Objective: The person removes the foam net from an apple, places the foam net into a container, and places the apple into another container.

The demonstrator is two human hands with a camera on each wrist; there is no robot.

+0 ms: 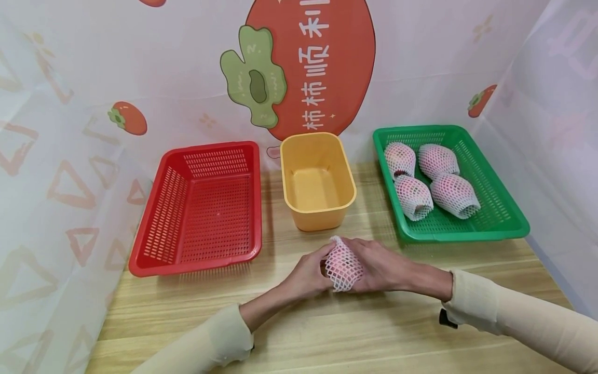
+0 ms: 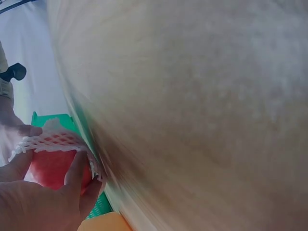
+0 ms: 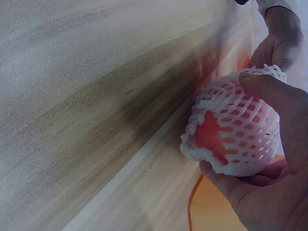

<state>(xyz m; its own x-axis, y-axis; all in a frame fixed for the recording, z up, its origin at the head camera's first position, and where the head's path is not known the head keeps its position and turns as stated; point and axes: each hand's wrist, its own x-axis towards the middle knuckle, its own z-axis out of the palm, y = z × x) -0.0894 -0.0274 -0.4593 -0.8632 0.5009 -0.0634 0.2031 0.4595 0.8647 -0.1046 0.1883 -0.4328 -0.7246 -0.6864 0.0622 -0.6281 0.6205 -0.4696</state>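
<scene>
Over the table in front of the yellow bin, both hands hold a round red fruit [image 2: 54,168] in a white foam net [image 1: 344,266]. From the right, my right hand [image 1: 380,265] grips it, thumb on one side of the net and fingers on the other, as the right wrist view shows. My left hand [image 1: 304,276] grips the fruit from the opposite end, fingertips at the net's open rim [image 2: 72,148]. Bare red skin shows at that opening in the left wrist view. The fruit's exact kind is hard to tell.
A red basket [image 1: 256,208] stands at the left with nothing in it. The yellow bin [image 1: 320,221], nothing inside, is at the middle back. In the green basket [image 1: 502,234] at the right lie several netted fruits [image 1: 453,195]. Printed cloth walls [image 1: 187,67] enclose the table.
</scene>
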